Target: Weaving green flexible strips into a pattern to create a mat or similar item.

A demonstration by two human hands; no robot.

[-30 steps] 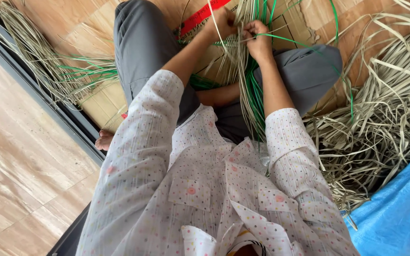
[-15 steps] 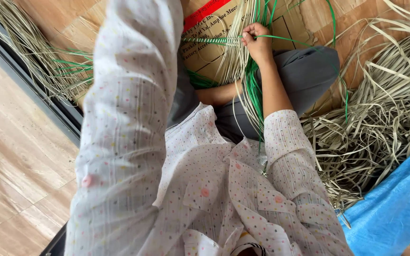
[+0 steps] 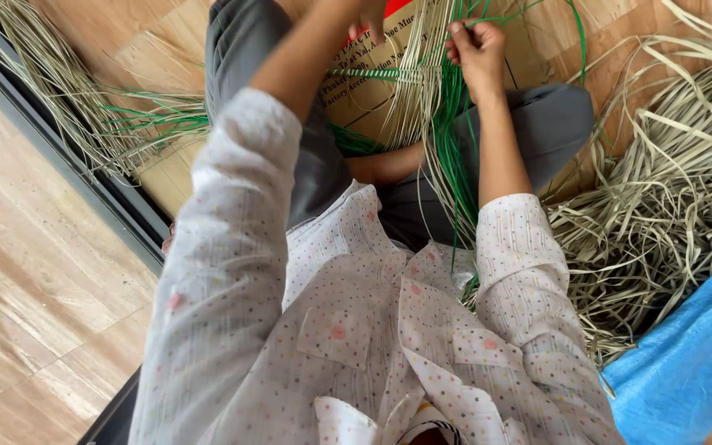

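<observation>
A seated person weaves pale and green strips over a flattened cardboard sheet laid on the floor. The right hand pinches a green strip at the top of the weave, grip clenched on it; the left hand reaches over the cardboard's upper edge, mostly cut off by the frame (its grip cannot be told). Right of the cardboard, a loose heap of dried strips crowds the floor up to a blue tarp. Left of the cardboard, more strips fan toward a dark door track, beyond which lies polished tiled floor.
</observation>
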